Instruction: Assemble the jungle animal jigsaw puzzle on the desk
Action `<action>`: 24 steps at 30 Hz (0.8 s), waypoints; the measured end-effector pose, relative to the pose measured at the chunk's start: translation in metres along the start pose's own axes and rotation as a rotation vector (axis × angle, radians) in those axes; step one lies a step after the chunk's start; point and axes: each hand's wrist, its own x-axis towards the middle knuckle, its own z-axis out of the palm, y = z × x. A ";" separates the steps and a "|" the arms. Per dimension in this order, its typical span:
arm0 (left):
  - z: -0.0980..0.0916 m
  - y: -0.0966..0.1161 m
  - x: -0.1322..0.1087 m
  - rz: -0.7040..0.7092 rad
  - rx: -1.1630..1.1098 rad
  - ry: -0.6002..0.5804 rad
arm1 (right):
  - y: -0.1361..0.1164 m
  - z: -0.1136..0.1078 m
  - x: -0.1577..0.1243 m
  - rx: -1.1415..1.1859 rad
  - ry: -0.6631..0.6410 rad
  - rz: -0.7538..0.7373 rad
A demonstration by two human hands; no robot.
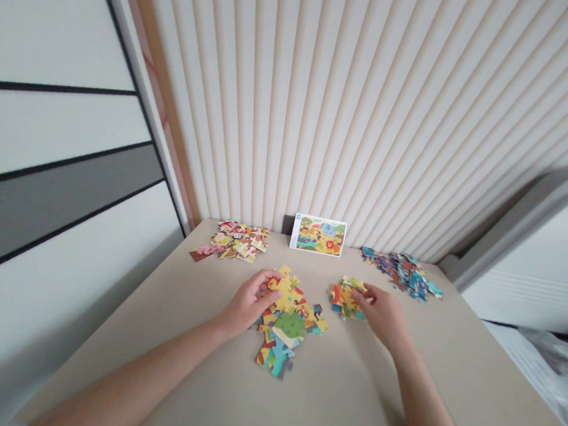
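Observation:
Between thumb and fingers, my left hand (255, 300) pinches a yellow jigsaw piece (285, 289). Right below it lies a loose, overlapping heap of jigsaw pieces (289, 327) in green, yellow, blue and red. To the right, my right hand (380, 309) has its thumb and fingers closed at the edge of a smaller pile of jigsaw pieces (344, 300), on a yellow and green piece. How many pieces the right fingers grip is hard to make out. Behind both hands a picture card (319, 235) with cartoon animals leans upright against the ribbed panel.
On the tabletop (226, 395), a heap of pink and cream jigsaw pieces (236, 240) lies at the back left. Another of dark blue and teal jigsaw pieces (406, 274) is at the back right. The ribbed panel (284, 106) closes off the back. Clear plastic wrap (557, 373) sits beyond the right edge.

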 end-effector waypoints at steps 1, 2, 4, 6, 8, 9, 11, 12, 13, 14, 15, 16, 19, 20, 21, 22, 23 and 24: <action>0.000 0.001 0.001 0.004 0.021 0.011 | 0.000 0.001 -0.001 -0.111 0.069 -0.035; -0.001 0.002 0.002 0.009 0.046 0.027 | -0.004 0.004 -0.002 -0.171 0.106 -0.085; -0.002 0.008 0.005 0.032 0.097 0.075 | -0.019 0.014 -0.009 -0.147 0.058 -0.215; -0.007 0.016 0.006 0.050 0.146 0.123 | -0.039 0.027 -0.020 -0.040 -0.083 -0.363; -0.017 0.025 0.003 0.047 0.224 0.153 | -0.058 0.040 -0.034 0.008 -0.214 -0.478; -0.024 0.029 0.000 0.043 0.282 0.165 | -0.065 0.047 -0.041 0.009 -0.262 -0.502; -0.042 0.034 -0.012 0.051 0.440 0.206 | -0.073 0.057 -0.052 0.003 -0.321 -0.510; -0.052 0.034 -0.020 0.061 0.525 0.241 | -0.075 0.060 -0.055 0.008 -0.333 -0.498; -0.062 0.033 -0.028 0.060 0.605 0.269 | -0.075 0.063 -0.057 0.025 -0.338 -0.482; -0.072 0.030 -0.035 0.050 0.687 0.289 | -0.074 0.065 -0.058 0.053 -0.339 -0.467; -0.080 0.026 -0.041 0.033 0.768 0.300 | -0.072 0.065 -0.057 0.089 -0.334 -0.453; -0.087 0.021 -0.046 0.013 0.851 0.305 | -0.070 0.065 -0.055 0.133 -0.328 -0.439; -0.095 0.005 -0.050 -0.070 1.099 0.245 | -0.062 0.059 -0.044 0.281 -0.303 -0.373; -0.095 0.001 -0.049 -0.077 1.173 0.228 | -0.058 0.056 -0.038 0.328 -0.283 -0.337; -0.093 -0.001 -0.049 -0.067 1.234 0.225 | -0.052 0.051 -0.032 0.366 -0.252 -0.298; -0.090 -0.001 -0.048 -0.041 1.281 0.230 | -0.045 0.045 -0.026 0.382 -0.212 -0.260; -0.086 0.000 -0.049 0.000 1.312 0.240 | -0.037 0.039 -0.020 0.365 -0.162 -0.223; -0.082 0.004 -0.049 0.053 1.323 0.244 | -0.029 0.033 -0.014 0.308 -0.126 -0.191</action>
